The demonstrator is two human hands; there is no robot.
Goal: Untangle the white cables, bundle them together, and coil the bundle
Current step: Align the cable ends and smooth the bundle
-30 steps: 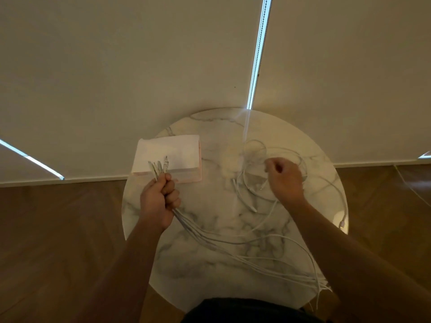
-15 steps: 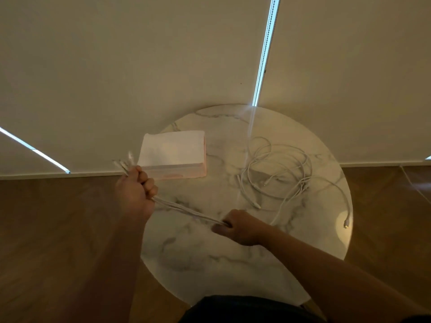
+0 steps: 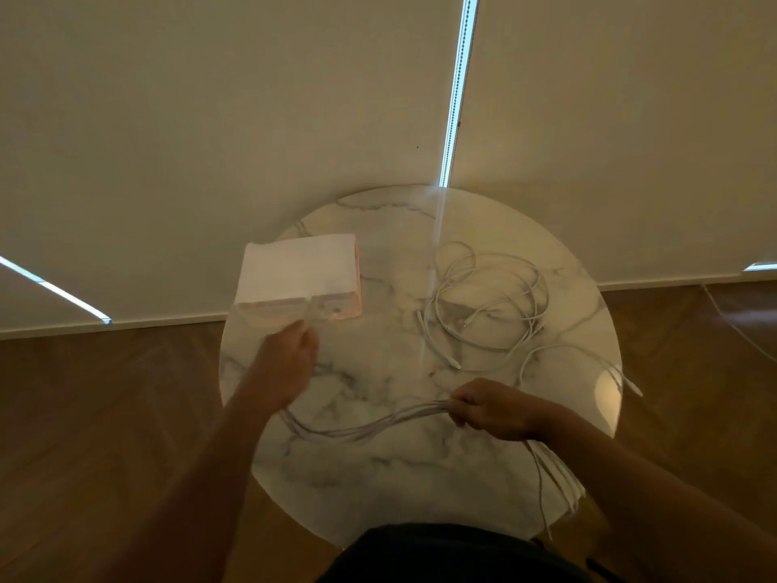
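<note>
A bundle of several white cables sags in a curve over the round marble table, stretched between both hands. My left hand grips one end, whose blurred plug tips stick up in front of the box. My right hand grips the bundle farther along, and the loose tails hang off the table's front right edge. A separate tangle of white cables lies on the right half of the table, touched by neither hand. One of its plugs reaches the right rim.
A white box with a pink side stands on the table's left rear, just beyond my left hand. Cream roller blinds hang behind the table. Brown wooden floor surrounds it. My dark clothing shows at the bottom edge.
My left hand moved right, back over the table in front of the box. My right hand slid rightward along the bundle, which went from taut to a slack curve.
</note>
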